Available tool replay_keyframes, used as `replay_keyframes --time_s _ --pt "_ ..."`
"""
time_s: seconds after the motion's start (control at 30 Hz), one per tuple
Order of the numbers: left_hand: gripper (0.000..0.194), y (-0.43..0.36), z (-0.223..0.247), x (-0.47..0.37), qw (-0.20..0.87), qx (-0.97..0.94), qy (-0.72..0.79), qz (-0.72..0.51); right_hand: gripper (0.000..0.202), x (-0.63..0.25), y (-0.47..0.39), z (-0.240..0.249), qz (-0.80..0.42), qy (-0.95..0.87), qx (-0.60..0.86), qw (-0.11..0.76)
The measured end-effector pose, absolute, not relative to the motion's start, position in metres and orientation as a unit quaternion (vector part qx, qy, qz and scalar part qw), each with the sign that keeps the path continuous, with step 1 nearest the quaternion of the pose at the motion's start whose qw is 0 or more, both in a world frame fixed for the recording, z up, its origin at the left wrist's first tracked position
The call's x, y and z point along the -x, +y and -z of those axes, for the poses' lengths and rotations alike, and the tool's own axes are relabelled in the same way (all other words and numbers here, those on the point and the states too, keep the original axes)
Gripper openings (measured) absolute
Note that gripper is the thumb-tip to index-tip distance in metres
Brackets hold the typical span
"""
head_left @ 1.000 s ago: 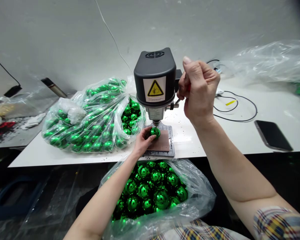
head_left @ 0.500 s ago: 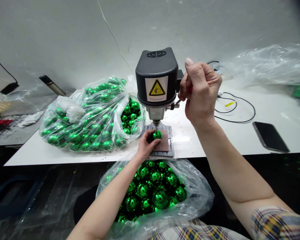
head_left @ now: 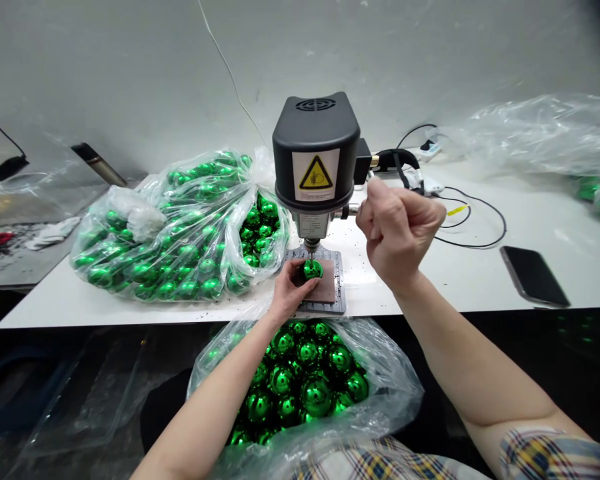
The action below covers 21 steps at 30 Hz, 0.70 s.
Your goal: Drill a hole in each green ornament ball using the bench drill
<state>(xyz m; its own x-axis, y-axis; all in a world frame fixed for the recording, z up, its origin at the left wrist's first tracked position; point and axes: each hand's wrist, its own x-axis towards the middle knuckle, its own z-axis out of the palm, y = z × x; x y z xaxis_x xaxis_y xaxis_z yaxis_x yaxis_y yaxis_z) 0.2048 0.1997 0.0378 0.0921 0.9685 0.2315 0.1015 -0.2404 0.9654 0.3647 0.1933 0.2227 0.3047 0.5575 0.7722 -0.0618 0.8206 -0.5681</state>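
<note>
- My left hand (head_left: 289,291) is the one at the green ball (head_left: 313,270); thumb and fingers are closed around it from the left, the thumb on the side nearer me, the forefinger on the far side.
- The ball sits at my fingertips, its right side free of them, over the brown pad (head_left: 326,291) on the machine's base plate (head_left: 341,295).
- Being round, the ball gives me no long axis to line up; the line that counts, I judge, is the upright one of the thin bit (head_left: 311,255) beneath the drill press (head_left: 316,137).
- That bit points straight down at the ball's top, with my forefinger close beside it. Whether the tip only touches or is already inside, I cannot tell.
- My right hand (head_left: 401,230) is well apart from the ball, up and to the right, its fingers curled into a fist at the lever (head_left: 350,211); the part inside my grip is hidden.
- More green balls fill the open bag (head_left: 396,400) below the table edge, nearer to me.
</note>
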Motion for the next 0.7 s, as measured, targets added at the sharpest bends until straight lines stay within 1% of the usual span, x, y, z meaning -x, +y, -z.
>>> replay_keyframes --time_s 0.1,0.23,0.33,0.43,0.53,0.6,0.7 --pt "0.047 0.199 -0.039 -0.205 0.431 -0.601 0.442 -0.508 0.057 -0.367 0.189 -0.211 -0.173 -0.581 0.203 0.769" --pt "0.050 0.199 -0.039 -0.205 0.439 -0.592 0.442 -0.511 0.051 -0.371 0.188 -0.196 -0.118 -0.623 0.169 0.755" --pt "0.051 0.200 -0.039 -0.205 0.445 -0.591 0.438 -0.511 0.048 -0.372 0.190 -0.186 -0.105 -0.642 0.144 0.745" --pt "0.049 0.199 -0.041 -0.205 0.441 -0.593 0.441 -0.509 0.047 -0.373 0.192 -0.180 -0.084 -0.647 0.115 0.749" --pt "0.048 0.199 -0.042 -0.205 0.446 -0.590 0.435 -0.514 0.046 -0.372 0.193 -0.178 -0.046 -0.678 0.068 0.730" --pt "0.049 0.199 -0.041 -0.205 0.450 -0.586 0.432 -0.516 0.048 -0.370 0.192 -0.183 -0.049 -0.673 0.079 0.734" --pt "0.051 0.200 -0.040 -0.205 0.456 -0.579 0.437 -0.517 0.051 -0.365 0.194 -0.204 -0.109 -0.592 0.154 0.783"
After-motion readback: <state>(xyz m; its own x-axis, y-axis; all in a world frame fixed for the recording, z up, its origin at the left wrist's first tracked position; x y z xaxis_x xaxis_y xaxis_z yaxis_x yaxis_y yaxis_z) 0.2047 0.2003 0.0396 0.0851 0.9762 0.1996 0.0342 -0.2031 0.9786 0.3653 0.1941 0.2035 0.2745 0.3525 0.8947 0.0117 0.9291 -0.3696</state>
